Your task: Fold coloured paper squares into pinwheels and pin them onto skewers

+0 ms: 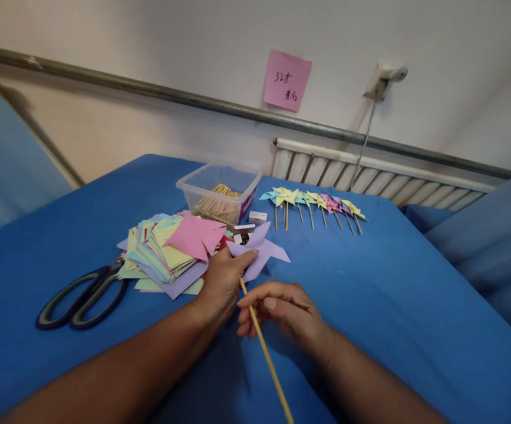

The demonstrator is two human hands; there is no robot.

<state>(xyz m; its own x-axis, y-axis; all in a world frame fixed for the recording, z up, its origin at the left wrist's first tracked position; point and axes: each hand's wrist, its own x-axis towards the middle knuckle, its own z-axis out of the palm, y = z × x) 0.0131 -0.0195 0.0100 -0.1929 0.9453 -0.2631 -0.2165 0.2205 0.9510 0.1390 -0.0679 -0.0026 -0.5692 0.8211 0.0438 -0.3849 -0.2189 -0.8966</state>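
My left hand (224,281) is closed on a purple paper pinwheel (259,250), pinching it near its centre above the blue cloth. My right hand (282,309) is closed on a thin wooden stick (266,356) that runs from the pinwheel down toward the bottom edge of the view. The two hands are close together, almost touching.
A stack of coloured paper squares (162,256) lies left of my hands, with black scissors (81,291) further left. A clear plastic box (220,191) holds wooden sticks. Several finished pinwheels (312,203) lie in a row behind. A pink note (287,79) hangs on the wall.
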